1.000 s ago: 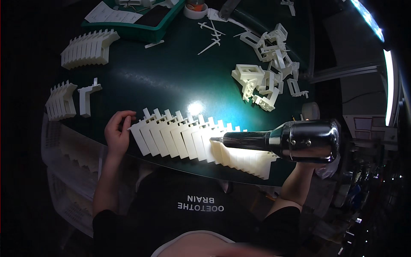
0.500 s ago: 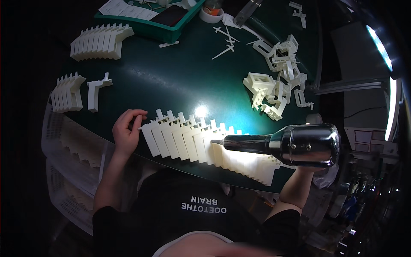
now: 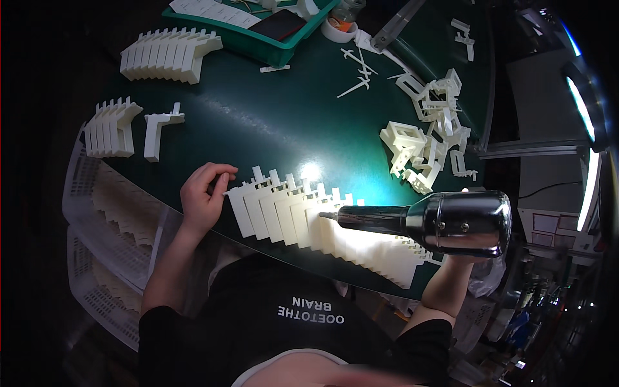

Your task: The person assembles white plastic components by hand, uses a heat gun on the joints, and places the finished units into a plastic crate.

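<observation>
A row of overlapping cream-white plastic parts with upright tabs lies along the near edge of the green table. Beside its left end rests my left hand, thumb and forefinger apart, nothing between them; whether the thumb touches the end part I cannot tell. Over the right half of the row hangs a glossy black, long-nosed power tool, its narrow tip pointing left above the parts. My right hand is beneath the tool, holding it, with the fingers hidden. Bright light falls on the parts under the tool's nose.
Back left stand two more rows of white parts and a single part. A green tray holds paper and a dark flat object. White frames are heaped at right; thin sticks lie farther back. Perforated crates stand lower left.
The table and its contents have shifted right in view. Against the row, the tool's tip sits slightly farther left. My left hand stays beside the row's left end.
</observation>
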The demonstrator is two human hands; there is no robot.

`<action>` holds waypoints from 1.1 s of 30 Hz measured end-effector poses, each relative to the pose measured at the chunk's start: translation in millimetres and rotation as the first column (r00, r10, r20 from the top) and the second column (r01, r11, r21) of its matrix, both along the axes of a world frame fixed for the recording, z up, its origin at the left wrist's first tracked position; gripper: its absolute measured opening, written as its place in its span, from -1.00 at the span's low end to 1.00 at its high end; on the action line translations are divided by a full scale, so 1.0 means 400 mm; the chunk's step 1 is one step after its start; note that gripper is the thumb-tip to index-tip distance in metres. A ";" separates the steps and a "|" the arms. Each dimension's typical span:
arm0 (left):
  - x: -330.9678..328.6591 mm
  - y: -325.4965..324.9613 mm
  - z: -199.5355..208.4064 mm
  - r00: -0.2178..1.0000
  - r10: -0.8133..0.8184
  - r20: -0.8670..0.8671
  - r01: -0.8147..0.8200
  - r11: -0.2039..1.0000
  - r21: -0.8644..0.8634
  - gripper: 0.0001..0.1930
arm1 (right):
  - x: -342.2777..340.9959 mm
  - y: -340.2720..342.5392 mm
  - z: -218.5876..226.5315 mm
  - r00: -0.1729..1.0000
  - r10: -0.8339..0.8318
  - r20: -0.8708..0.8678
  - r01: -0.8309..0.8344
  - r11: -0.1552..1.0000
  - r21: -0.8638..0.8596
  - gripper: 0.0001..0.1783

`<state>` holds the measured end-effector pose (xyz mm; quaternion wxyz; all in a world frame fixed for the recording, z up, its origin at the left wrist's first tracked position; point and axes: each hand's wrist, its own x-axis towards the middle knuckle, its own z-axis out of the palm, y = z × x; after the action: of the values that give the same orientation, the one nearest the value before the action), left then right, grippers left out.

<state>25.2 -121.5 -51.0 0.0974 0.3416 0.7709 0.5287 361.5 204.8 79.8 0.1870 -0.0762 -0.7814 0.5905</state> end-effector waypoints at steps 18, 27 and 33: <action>-0.003 -0.003 0.016 0.999 0.009 -0.032 -0.010 1.000 -0.024 -0.89 | -0.028 0.083 -0.080 0.918 0.143 -0.370 -0.350 0.731 -0.586 -0.37; -0.008 -0.010 0.010 0.999 -0.007 -0.045 0.007 1.000 -0.013 -0.88 | -0.059 0.085 -0.062 0.934 0.134 -0.331 -0.340 0.617 -0.710 -0.38; -0.008 -0.009 0.010 0.998 0.015 -0.064 -0.016 1.000 -0.017 -0.90 | -0.123 0.044 -0.059 0.901 0.151 -0.407 -0.407 0.617 -0.673 -0.37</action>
<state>21.9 -125.2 -47.1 0.0715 0.3515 0.7809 0.5114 312.5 222.5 56.3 0.1642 0.0722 -0.4334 0.8831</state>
